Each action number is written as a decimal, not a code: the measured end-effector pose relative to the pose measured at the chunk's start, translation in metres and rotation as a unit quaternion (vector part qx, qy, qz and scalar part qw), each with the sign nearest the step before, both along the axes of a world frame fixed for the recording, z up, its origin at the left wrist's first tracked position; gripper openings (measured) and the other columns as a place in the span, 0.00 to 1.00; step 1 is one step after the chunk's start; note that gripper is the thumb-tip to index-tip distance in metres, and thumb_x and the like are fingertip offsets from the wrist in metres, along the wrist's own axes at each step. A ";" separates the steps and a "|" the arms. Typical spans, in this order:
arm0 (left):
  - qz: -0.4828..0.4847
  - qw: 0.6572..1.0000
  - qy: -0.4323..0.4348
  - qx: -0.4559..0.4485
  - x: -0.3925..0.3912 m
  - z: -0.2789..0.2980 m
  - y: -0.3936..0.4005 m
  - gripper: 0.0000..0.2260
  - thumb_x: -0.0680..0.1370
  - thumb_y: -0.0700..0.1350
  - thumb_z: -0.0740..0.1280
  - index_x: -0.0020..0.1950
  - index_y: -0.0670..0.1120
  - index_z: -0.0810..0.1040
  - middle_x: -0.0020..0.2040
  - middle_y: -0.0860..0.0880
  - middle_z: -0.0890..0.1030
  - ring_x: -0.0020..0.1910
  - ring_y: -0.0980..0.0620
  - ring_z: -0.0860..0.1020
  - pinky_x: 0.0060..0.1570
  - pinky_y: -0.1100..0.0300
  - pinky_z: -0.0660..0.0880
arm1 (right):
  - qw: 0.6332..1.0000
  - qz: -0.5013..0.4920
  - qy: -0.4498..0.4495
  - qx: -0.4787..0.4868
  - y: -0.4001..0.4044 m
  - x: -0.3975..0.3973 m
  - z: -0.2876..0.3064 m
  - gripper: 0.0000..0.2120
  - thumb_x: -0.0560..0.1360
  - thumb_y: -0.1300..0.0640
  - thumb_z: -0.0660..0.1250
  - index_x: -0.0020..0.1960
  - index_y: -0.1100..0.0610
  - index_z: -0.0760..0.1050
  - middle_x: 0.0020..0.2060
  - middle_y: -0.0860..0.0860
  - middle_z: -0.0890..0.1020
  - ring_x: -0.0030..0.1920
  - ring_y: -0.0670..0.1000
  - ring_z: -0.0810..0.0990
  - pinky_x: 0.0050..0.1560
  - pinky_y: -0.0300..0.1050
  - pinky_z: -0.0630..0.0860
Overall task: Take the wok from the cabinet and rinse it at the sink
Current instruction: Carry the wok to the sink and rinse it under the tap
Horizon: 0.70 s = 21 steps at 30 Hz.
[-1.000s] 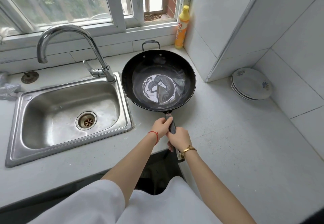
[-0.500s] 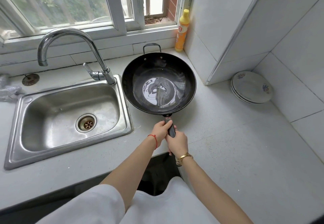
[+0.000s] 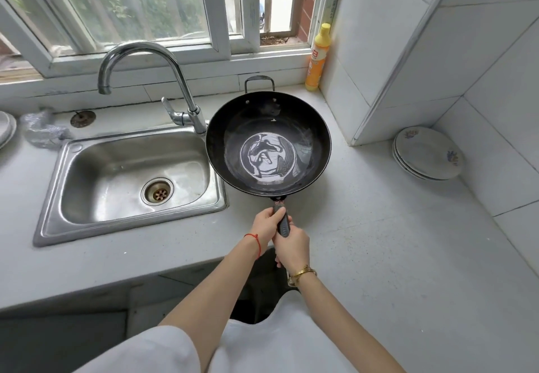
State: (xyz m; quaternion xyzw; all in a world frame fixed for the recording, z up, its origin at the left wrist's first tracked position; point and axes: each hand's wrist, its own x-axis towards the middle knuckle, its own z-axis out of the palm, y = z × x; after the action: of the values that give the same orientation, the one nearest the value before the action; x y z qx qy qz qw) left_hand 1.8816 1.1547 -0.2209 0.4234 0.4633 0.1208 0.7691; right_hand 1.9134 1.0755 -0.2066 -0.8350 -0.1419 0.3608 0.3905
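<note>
A black wok [image 3: 309,127] with a pool of water in its bottom is held level just right of the steel sink [image 3: 87,168], its left rim overlapping the sink's right edge. Both hands grip its dark long handle: my left hand [image 3: 267,222] nearer the bowl, my right hand [image 3: 293,245] behind it. A small loop handle sticks out at the wok's far side. The curved chrome tap [image 3: 140,52] rises behind the sink, its spout over the left part of the basin; no water runs from it.
A yellow dish-soap bottle [image 3: 318,57] stands in the corner by the window. Stacked plates [image 3: 428,152] lean against the tiled wall at right. A crumpled plastic bag [image 3: 43,130] and a plate edge [image 3: 7,130] lie left of the sink. Grey counter [image 3: 408,241] spreads right.
The wok, held in both hands, has edged slightly left toward the sink, and the water in it has swirled. The view has shifted so the sink sits more to the centre.
</note>
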 end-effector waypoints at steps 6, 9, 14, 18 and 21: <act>0.029 0.999 -0.018 0.001 -0.028 0.012 -0.015 0.08 0.82 0.44 0.62 0.54 0.39 0.76 0.44 0.45 0.81 0.42 0.50 0.80 0.47 0.59 0.79 | 1.000 0.018 -0.003 0.016 -0.012 -0.024 0.006 0.13 0.79 0.50 0.64 0.43 0.59 0.77 0.32 0.56 0.80 0.23 0.52 0.77 0.18 0.38 0.71; 0.042 0.999 -0.029 -0.004 -0.047 0.013 -0.022 0.08 0.82 0.43 0.62 0.53 0.39 0.76 0.43 0.44 0.80 0.41 0.49 0.80 0.48 0.57 0.78 | 0.999 0.026 -0.002 0.029 -0.019 -0.044 0.010 0.12 0.78 0.50 0.64 0.43 0.59 0.77 0.31 0.56 0.80 0.22 0.52 0.77 0.19 0.41 0.73; 0.050 0.998 -0.027 -0.002 -0.083 0.016 -0.032 0.09 0.82 0.43 0.61 0.57 0.38 0.75 0.44 0.45 0.81 0.42 0.50 0.80 0.46 0.59 0.80 | 0.999 0.038 -0.006 0.030 -0.028 -0.078 0.013 0.13 0.79 0.49 0.64 0.48 0.59 0.79 0.32 0.53 0.80 0.25 0.51 0.77 0.17 0.35 0.68; 0.051 0.999 -0.017 -0.002 -0.116 0.015 -0.033 0.12 0.82 0.44 0.61 0.62 0.38 0.75 0.45 0.45 0.81 0.44 0.51 0.81 0.45 0.61 0.79 | 0.998 0.046 -0.004 0.030 -0.030 -0.109 0.013 0.12 0.79 0.49 0.64 0.49 0.58 0.79 0.33 0.52 0.81 0.26 0.50 0.78 0.18 0.35 0.69; 0.048 0.999 -0.007 -0.001 -0.145 0.013 -0.030 0.13 0.82 0.45 0.62 0.62 0.39 0.75 0.47 0.45 0.82 0.46 0.51 0.82 0.47 0.60 0.79 | 0.999 0.044 -0.004 0.029 -0.028 -0.138 0.013 0.13 0.80 0.48 0.63 0.48 0.57 0.79 0.33 0.51 0.81 0.28 0.50 0.79 0.19 0.35 0.70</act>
State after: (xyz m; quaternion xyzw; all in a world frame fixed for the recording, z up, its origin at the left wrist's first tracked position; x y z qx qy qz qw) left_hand 1.7366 1.1243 -0.2082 0.3994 0.4777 0.1598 0.7660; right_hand 1.7751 1.0470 -0.1934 -0.8177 -0.1906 0.3698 0.3979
